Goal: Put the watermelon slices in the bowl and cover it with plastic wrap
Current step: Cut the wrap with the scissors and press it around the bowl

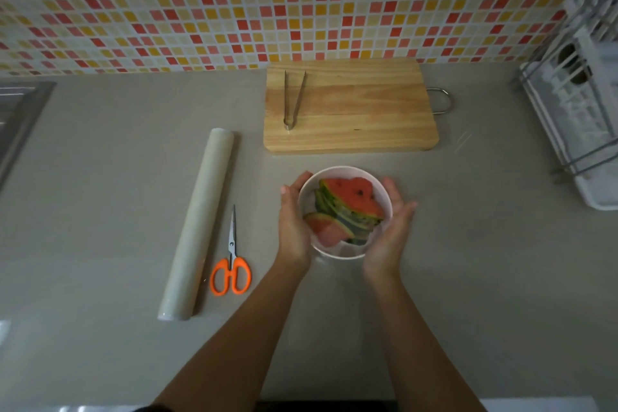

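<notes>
Watermelon slices (349, 207), red flesh and striped green rind showing, lie stacked inside a white bowl (384, 192) on a grey kitchen counter (485, 278) as a person cups the bowl from both sides. The left hand (294, 227) presses flat against the bowl's left wall, fingers extended toward the far rim; the right hand (389, 234) lies along the right wall, palm inward and fingers spread, so both hands are open against the bowl rather than curled around it. Whether a sheet of film already lies over the bowl cannot be told, though a faint clear edge shows at its near rim. A roll of plastic wrap (197, 224) lies on the counter well to the left of the bowl, with orange-handled scissors (231, 261) just beside it, blades closed and pointing away from the person. Beyond the bowl, a wooden cutting board (361, 110) sits against the mosaic-tiled wall (301, 0), metal tongs (292, 99) resting on its left part. A white dish rack (578, 104) stands at the far right.
</notes>
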Demonstrator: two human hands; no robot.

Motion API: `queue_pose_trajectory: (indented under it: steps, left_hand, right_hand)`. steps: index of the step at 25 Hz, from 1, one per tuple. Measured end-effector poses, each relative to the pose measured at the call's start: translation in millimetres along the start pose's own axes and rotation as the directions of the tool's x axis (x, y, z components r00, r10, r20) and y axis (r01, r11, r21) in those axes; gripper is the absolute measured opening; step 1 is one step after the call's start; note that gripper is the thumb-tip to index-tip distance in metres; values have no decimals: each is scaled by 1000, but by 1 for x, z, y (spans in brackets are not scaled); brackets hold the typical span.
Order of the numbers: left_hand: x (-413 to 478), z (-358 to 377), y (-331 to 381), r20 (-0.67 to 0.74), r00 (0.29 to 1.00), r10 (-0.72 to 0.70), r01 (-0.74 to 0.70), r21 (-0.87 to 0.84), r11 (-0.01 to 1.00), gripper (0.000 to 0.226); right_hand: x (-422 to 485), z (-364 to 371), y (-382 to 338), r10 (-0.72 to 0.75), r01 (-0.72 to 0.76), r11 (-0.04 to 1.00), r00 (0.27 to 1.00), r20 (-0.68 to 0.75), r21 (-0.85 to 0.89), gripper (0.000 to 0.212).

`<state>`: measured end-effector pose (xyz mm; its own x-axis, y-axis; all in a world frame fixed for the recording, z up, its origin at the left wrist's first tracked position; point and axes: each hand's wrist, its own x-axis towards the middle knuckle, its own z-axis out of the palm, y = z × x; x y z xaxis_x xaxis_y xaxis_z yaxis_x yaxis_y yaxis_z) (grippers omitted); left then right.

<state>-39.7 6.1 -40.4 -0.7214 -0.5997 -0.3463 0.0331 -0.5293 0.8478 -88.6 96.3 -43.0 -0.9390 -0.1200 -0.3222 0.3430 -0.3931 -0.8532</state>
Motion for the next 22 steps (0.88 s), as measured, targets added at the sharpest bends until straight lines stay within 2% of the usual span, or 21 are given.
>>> queue_pose_trajectory:
  steps: [4,7,9,11,12,14,16,18,20,22]
  left_hand:
    - [2,2,3,-40,994,-105,98,-143,985,51]
    - [2,0,1,-51,988,-143,140,-64,988,54]
    - [4,0,7,-21,988,-155,155,-1,988,56]
    - [8,-5,16,11,992,-127,125,86,988,60]
    - [11,-9,20,-10,996,-93,94,134,986,60]
    - [12,-18,23,-150,988,-45,79,231,970,59]
    - [5,-24,16,-255,966,-47,122,287,950,57]
    - [-2,-21,4,-210,972,-106,174,342,924,60]
    - [1,-18,4,-191,969,-156,220,383,897,69]
    - [11,-22,13,-143,983,-113,167,460,872,71]
  right_hand:
    - [7,-4,3,52,-52,999,999,-15,11,57]
    - [12,-3,0,126,-127,991,992,18,48,71]
    - [15,-4,-4,184,-184,983,981,65,-4,79]
    - [17,-11,-6,165,-152,975,984,66,-163,72]
    - [22,-18,-9,118,-108,951,993,18,-291,64]
    - [33,-28,-18,5,-23,870,999,-38,-492,53]
    - [44,-28,-28,-1,30,822,999,51,-568,46]
    - [46,-18,-30,101,23,782,981,164,-622,34]
    - [40,-11,-26,128,52,722,970,207,-690,41]
    - [35,-14,-24,20,129,644,983,185,-754,58]
